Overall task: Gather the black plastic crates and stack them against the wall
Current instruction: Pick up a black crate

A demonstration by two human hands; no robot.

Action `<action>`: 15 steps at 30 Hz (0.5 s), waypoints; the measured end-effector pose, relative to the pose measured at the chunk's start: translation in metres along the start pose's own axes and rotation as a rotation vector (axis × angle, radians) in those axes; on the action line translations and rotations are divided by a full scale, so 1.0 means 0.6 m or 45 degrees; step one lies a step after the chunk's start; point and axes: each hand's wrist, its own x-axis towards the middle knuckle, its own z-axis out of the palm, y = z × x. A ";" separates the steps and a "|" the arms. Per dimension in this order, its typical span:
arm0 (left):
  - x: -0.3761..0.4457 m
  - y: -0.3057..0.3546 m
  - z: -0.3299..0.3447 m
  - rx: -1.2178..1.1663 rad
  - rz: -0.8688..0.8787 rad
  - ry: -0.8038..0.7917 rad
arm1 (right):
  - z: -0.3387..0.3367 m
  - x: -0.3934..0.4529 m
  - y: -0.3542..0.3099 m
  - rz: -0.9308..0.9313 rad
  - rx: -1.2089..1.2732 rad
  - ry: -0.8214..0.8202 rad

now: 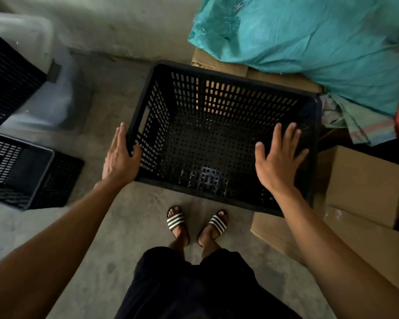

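From the head view, the crate (219,137) I'm after sits open side up in front of my feet, its far side against the cardboard box (219,63) under the teal bag (309,42) and its right end over another box (364,180). My left hand (120,157) lies along the left rim just below the handle slot, thumb hooked inside the wall, fingers flat outside; that grip is spread wide, not yet closed. My right hand (278,157) hovers over the right side, fingers splayed, holding nothing, though I can't quite tell if it touches the rim. To lift well, I should get both hands onto opposite rims, level, before raising. Both arms reach forward and down, elbows slightly bent. Two more crates (21,166) wait on the floor at left, near the wall (101,24).
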 end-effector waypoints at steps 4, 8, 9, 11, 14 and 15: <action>-0.018 0.007 -0.010 -0.142 -0.074 0.014 | 0.036 -0.008 -0.117 -0.272 0.027 -0.129; -0.055 -0.037 -0.056 -0.177 -0.089 0.137 | 0.076 -0.035 -0.245 -0.526 -0.036 -0.249; -0.064 -0.061 -0.071 -0.150 -0.101 0.150 | 0.085 -0.046 -0.278 -0.580 -0.060 -0.262; -0.077 -0.117 -0.105 -0.117 -0.173 0.154 | 0.106 -0.073 -0.346 -0.678 -0.100 -0.273; -0.101 -0.215 -0.167 -0.109 -0.312 0.161 | 0.143 -0.127 -0.456 -0.792 -0.130 -0.290; -0.112 -0.251 -0.191 -0.126 -0.343 0.174 | 0.156 -0.149 -0.495 -0.813 -0.121 -0.303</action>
